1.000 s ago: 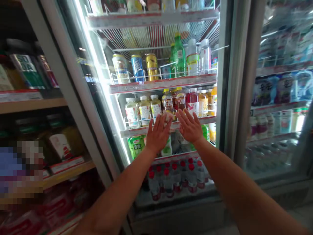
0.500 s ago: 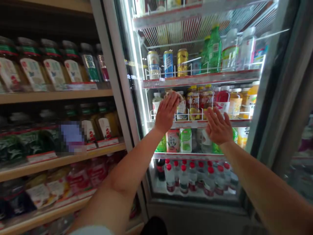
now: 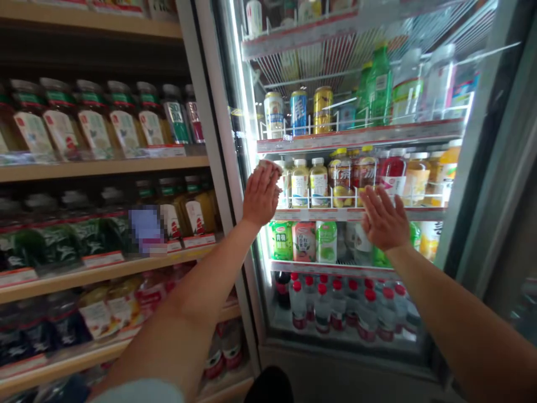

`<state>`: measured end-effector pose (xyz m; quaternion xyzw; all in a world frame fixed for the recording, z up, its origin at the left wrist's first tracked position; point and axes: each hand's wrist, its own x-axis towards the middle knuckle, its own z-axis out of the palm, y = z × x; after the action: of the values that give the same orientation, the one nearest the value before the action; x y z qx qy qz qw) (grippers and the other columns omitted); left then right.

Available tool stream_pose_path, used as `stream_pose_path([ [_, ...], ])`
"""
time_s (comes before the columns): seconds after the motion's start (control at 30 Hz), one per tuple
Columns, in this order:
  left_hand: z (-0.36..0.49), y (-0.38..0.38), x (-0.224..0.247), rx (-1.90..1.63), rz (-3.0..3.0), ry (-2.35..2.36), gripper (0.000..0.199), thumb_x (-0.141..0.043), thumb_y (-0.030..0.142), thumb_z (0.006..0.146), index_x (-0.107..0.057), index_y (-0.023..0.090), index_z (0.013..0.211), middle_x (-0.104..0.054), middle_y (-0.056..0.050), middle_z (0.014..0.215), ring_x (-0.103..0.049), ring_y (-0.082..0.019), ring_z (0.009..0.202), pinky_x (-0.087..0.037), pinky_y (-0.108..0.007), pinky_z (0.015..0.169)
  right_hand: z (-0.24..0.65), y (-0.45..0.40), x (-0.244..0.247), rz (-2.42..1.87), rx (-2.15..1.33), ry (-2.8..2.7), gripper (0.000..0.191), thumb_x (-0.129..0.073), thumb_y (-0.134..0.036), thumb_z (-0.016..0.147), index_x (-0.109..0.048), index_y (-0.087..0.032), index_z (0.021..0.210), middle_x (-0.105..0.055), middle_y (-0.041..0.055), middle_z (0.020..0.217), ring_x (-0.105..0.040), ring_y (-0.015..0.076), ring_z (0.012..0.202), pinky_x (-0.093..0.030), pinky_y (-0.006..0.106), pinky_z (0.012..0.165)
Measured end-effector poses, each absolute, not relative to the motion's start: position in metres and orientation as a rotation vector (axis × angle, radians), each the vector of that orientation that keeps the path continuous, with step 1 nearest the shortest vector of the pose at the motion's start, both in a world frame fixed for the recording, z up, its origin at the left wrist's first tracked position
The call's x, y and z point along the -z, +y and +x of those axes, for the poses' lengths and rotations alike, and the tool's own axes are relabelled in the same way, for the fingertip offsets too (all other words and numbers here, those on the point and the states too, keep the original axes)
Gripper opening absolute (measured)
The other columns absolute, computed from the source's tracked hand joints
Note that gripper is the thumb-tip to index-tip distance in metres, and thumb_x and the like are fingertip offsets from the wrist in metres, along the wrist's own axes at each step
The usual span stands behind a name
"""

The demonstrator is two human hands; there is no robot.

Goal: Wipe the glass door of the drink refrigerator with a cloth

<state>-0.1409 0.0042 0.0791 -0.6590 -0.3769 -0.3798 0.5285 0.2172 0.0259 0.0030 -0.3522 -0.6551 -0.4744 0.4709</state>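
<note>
My left hand [image 3: 260, 196] presses a crumpled pale cloth [image 3: 274, 165] to the left part of the glass door [image 3: 302, 344] of a lit drinks fridge. Its fingers lie over the cloth and hide most of it. Further right, my right hand [image 3: 385, 219] rests with its palm toward the same glass, fingers stretched out, holding nothing. Behind the glass between the hands stand pale-labelled tea bottles [image 3: 319, 182] and dark tea bottles with yellow caps [image 3: 340, 174].
To the left, wooden shelves [image 3: 104, 168] carry rows of bottled drinks [image 3: 94, 120]. A metal door frame [image 3: 229, 184] divides them from the fridge. Inside the fridge, cans [image 3: 298, 112] stand above and red-capped bottles [image 3: 322, 305] at the bottom. A dark rounded shape [image 3: 271, 386] shows below.
My left hand has slid left across the glass with the cloth, toward the door's left edge. My right hand keeps its place on the glass; the view has shifted slightly left.
</note>
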Motion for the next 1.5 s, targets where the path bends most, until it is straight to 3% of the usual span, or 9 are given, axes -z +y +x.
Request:
stream_pose_path([
  [0.1, -0.153, -0.002, -0.034, 0.913, -1.55, -0.863, 0.049, -0.047, 0.024, 0.103, -0.048, 0.009, 0.15, -0.048, -0.019, 0.155, -0.024, -0.032, 0.155, -0.027, -0.052, 0.126, 0.217, 0.026, -0.003, -0.878, 1.157, -1.607, 0.069, -0.047, -0.028, 0.101, -0.019, -0.026, 0.164, -0.041, 0.0059, 0.162, -0.039, 0.0258, 0.15, -0.018, 0.047, 0.126],
  [0.27, -0.169, -0.007, -0.007, 0.691, -1.819, -0.666, 0.048, -0.056, 0.024, 0.101, -0.052, 0.028, 0.148, -0.062, -0.004, 0.145, -0.042, -0.02, 0.148, -0.028, -0.038, 0.128, 0.217, 0.026, -0.005, -0.879, 1.158, -1.609, 0.07, -0.047, -0.027, 0.101, -0.018, -0.026, 0.164, -0.041, 0.0059, 0.162, -0.038, 0.0255, 0.15, -0.018, 0.048, 0.126],
  [0.43, -0.161, 0.01, -0.084, 1.032, -1.548, -0.869, 0.054, -0.041, 0.026, 0.107, -0.033, 0.013, 0.159, -0.028, -0.013, 0.167, -0.017, -0.028, 0.157, -0.02, -0.051, 0.13, 0.216, 0.025, -0.005, -0.875, 1.196, -1.587, 0.07, -0.047, -0.026, 0.101, -0.017, -0.026, 0.164, -0.042, 0.0056, 0.161, -0.038, 0.025, 0.151, -0.02, 0.046, 0.126],
  [0.53, -0.146, 0.011, -0.074, 1.069, -1.523, -0.887, 0.056, -0.041, 0.023, 0.105, -0.032, 0.008, 0.158, -0.027, -0.019, 0.167, -0.011, -0.03, 0.158, -0.02, -0.055, 0.128, 0.216, 0.025, -0.005, -0.872, 1.188, -1.59, 0.07, -0.046, -0.026, 0.101, -0.017, -0.026, 0.164, -0.042, 0.0052, 0.161, -0.037, 0.0247, 0.151, -0.019, 0.046, 0.126],
  [0.73, -0.163, -0.008, -0.025, 0.439, -1.982, -0.488, 0.052, -0.056, 0.027, 0.1, -0.049, 0.041, 0.149, -0.055, 0.006, 0.152, -0.041, -0.016, 0.148, -0.021, -0.036, 0.13, 0.216, 0.025, -0.005, -0.9, 1.166, -1.601, 0.071, -0.046, -0.026, 0.101, -0.013, -0.028, 0.165, -0.041, 0.0042, 0.162, -0.036, 0.0242, 0.151, -0.017, 0.046, 0.127],
  [0.97, -0.172, 0.011, -0.095, 1.017, -1.519, -0.842, 0.055, -0.043, 0.027, 0.107, -0.031, 0.017, 0.16, -0.023, -0.007, 0.17, -0.012, -0.027, 0.158, -0.016, -0.054, 0.13, 0.216, 0.025, -0.006, -0.906, 1.196, -1.587, 0.071, -0.044, -0.027, 0.101, -0.013, -0.027, 0.165, -0.042, 0.004, 0.162, -0.038, 0.0235, 0.151, -0.017, 0.045, 0.127],
  [1.07, -0.163, 0.008, -0.06, 0.878, -1.648, -0.758, 0.052, -0.045, 0.026, 0.106, -0.038, 0.015, 0.156, -0.035, -0.009, 0.165, -0.011, -0.029, 0.158, -0.02, -0.053, 0.129, 0.216, 0.025, -0.006, -0.895, 1.194, -1.582, 0.072, -0.046, -0.026, 0.1, -0.014, -0.028, 0.165, -0.043, 0.0034, 0.161, -0.037, 0.0232, 0.151, -0.017, 0.044, 0.127],
  [1.23, -0.174, -0.001, -0.044, 0.394, -2.063, -0.614, 0.044, -0.041, 0.021, 0.107, -0.052, 0.037, 0.147, -0.059, 0.006, 0.147, -0.04, -0.013, 0.148, -0.03, -0.035, 0.128, 0.215, 0.025, -0.005, -0.903, 1.164, -1.602, 0.072, -0.045, -0.026, 0.101, -0.013, -0.029, 0.165, -0.041, 0.0036, 0.162, -0.036, 0.0241, 0.152, -0.017, 0.046, 0.127],
  [1.5, -0.163, 0.015, -0.094, 0.962, -1.65, -0.687, 0.05, -0.031, 0.016, 0.108, -0.032, 0.015, 0.158, -0.036, -0.008, 0.164, -0.009, -0.024, 0.159, -0.019, -0.051, 0.131, 0.216, 0.025, -0.005, -0.906, 1.199, -1.587, 0.071, -0.046, -0.027, 0.101, -0.016, -0.027, 0.164, -0.042, 0.0049, 0.161, -0.037, 0.0241, 0.151, -0.018, 0.045, 0.127],
])
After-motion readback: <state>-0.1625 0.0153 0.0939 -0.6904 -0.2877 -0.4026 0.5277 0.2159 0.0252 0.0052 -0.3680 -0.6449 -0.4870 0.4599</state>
